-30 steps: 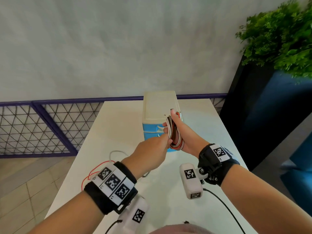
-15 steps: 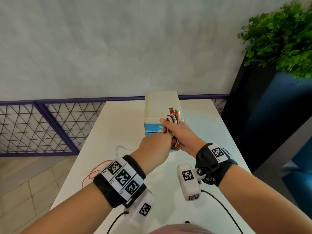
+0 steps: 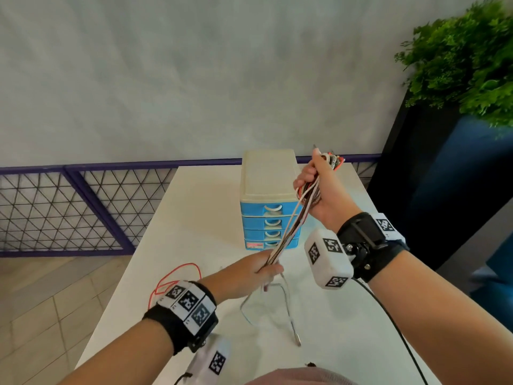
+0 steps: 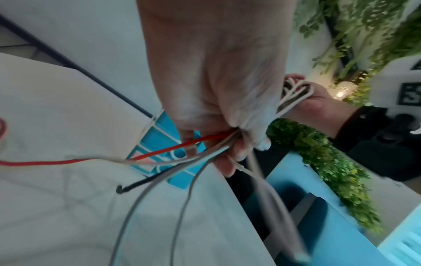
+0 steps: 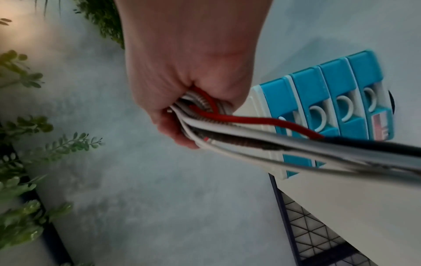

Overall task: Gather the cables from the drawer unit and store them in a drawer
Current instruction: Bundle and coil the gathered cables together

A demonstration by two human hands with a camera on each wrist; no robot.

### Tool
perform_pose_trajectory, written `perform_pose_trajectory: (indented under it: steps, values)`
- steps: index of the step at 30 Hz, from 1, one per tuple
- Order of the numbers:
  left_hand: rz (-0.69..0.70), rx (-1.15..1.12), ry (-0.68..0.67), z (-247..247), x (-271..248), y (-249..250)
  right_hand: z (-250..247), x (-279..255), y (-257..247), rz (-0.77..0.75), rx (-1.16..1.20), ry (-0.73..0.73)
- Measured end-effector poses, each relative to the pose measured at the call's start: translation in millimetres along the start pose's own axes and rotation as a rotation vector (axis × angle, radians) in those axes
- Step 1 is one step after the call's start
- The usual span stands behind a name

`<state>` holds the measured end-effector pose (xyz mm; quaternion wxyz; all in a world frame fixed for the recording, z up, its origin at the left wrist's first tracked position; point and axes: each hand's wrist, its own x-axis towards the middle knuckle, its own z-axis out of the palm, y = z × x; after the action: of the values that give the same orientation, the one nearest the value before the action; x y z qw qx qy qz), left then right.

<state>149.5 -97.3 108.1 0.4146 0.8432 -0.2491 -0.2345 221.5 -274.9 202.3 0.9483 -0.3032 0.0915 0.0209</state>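
Observation:
A small drawer unit (image 3: 268,187) with a cream top and several blue drawers (image 5: 318,100) stands on the white table (image 3: 194,218); all drawers look closed. My right hand (image 3: 316,184) is raised beside the unit's top right and grips a coiled bundle of red, white and braided cables (image 3: 330,161). The strands (image 3: 288,232) run taut down to my left hand (image 3: 266,269), which grips them in front of the unit. Loose ends (image 3: 277,309) hang onto the table below it. A red cable (image 3: 177,276) trails left behind my left wrist.
A dark planter (image 3: 433,190) with green foliage (image 3: 466,59) stands right of the table. A purple mesh railing (image 3: 83,209) runs behind the table on the left. A grey wall is at the back.
My hands were together at the unit's front. The right hand has risen up and right with the coil; the left has pulled back toward me, stretching the cables between them.

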Motion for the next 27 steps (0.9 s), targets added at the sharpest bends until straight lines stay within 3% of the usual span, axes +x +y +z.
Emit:
perform_pose_trajectory:
  steps: [3, 8, 16, 19, 24, 27]
  values:
    - [-0.07, 0.17, -0.025, 1.9, -9.6, -32.0, -1.0, -0.9, -10.0, -0.064, 0.021, 0.011]
    - [-0.217, 0.393, 0.047, -5.6, -23.8, -79.7, -5.2, -3.7, -21.6, -0.114, 0.016, 0.014]
    - [-0.31, 0.657, 0.074, -11.0, -43.7, -123.3, 4.3, -6.6, -38.9, -0.193, -0.006, 0.018]
    - [-0.341, 0.662, 0.048, -19.0, -39.7, -115.3, 7.1, -7.2, -30.0, -0.222, -0.124, 0.049]
    - [-0.393, 0.416, -0.123, -42.6, -30.8, -75.2, 3.0, -9.2, -13.9, -0.247, -0.272, 0.044]
    - [-0.26, 0.335, 0.009, -52.9, -17.8, -30.9, 0.6, -12.0, -0.2, -0.232, -0.361, 0.051]
